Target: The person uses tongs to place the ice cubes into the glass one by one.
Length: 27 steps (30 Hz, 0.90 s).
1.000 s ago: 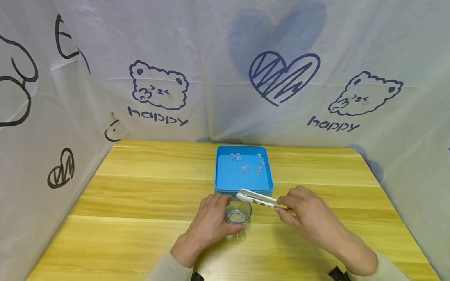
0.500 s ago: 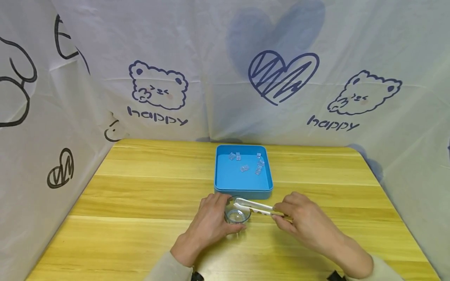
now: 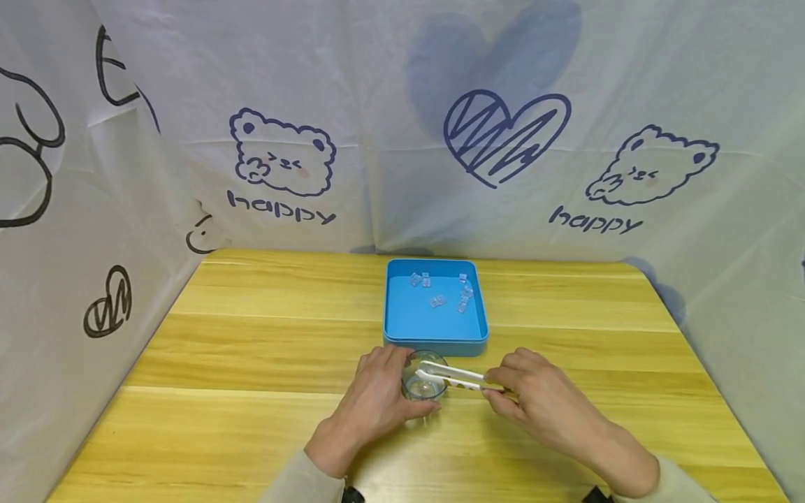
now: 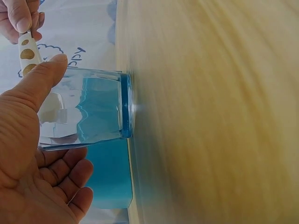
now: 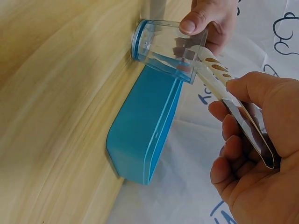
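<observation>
My left hand point(image 3: 367, 395) holds a clear drinking glass point(image 4: 100, 109) upright on the table, thumb on one side and fingers on the other. With my right hand point(image 3: 544, 391) I pinch a pair of small tongs point(image 5: 215, 84), white-tipped with gold spots. The tong tips reach in through the mouth of the glass. Between them a clear cube point(image 5: 189, 54) shows through the glass wall, near the rim. Behind the glass stands a blue box point(image 3: 440, 348) with several clear cubes point(image 3: 438, 301) on its floor.
The wooden table point(image 3: 264, 349) extends to both sides of the box and glass. A white cloth point(image 3: 390, 175) with bear and heart drawings hangs behind the table and along its sides.
My right hand has brought the tongs down and slightly left, from above the glass's far rim to inside its mouth. My left hand and the glass have stayed put.
</observation>
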Available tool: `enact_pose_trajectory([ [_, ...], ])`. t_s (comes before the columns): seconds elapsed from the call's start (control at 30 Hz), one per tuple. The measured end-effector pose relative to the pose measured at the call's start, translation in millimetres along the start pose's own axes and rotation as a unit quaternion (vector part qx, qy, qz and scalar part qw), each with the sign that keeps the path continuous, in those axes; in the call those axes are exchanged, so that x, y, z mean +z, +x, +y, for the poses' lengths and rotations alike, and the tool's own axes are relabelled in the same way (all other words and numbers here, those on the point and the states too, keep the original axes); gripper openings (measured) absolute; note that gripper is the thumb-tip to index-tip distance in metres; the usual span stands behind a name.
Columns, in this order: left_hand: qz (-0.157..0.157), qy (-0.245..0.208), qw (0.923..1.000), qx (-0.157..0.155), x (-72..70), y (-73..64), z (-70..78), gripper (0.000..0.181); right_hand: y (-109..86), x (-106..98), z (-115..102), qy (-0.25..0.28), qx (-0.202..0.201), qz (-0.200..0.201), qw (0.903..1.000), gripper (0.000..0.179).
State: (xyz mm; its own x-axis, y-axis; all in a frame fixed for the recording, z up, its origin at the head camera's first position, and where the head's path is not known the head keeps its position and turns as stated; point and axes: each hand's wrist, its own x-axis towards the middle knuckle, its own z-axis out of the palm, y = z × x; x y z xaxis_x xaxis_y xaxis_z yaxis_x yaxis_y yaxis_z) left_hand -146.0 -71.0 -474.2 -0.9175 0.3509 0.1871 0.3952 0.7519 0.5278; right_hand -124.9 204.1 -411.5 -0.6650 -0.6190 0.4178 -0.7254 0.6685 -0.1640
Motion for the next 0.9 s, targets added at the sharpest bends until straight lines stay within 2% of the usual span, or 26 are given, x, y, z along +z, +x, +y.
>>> enact_pose_trajectory([
  [0.53, -0.006, -0.002, 1.0, -0.006, -0.7, -0.1, 0.6, 0.082, -2.0, -0.1, 0.3, -0.001, 0.006, -0.001, 1.0, 0.014],
  [0.9, -0.006, -0.005, 1.0, -0.005, 0.4, 0.1, -0.1, 0.081, -3.1, 1.5, -0.4, -0.003, 0.025, -0.012, 0.9996, 0.016],
])
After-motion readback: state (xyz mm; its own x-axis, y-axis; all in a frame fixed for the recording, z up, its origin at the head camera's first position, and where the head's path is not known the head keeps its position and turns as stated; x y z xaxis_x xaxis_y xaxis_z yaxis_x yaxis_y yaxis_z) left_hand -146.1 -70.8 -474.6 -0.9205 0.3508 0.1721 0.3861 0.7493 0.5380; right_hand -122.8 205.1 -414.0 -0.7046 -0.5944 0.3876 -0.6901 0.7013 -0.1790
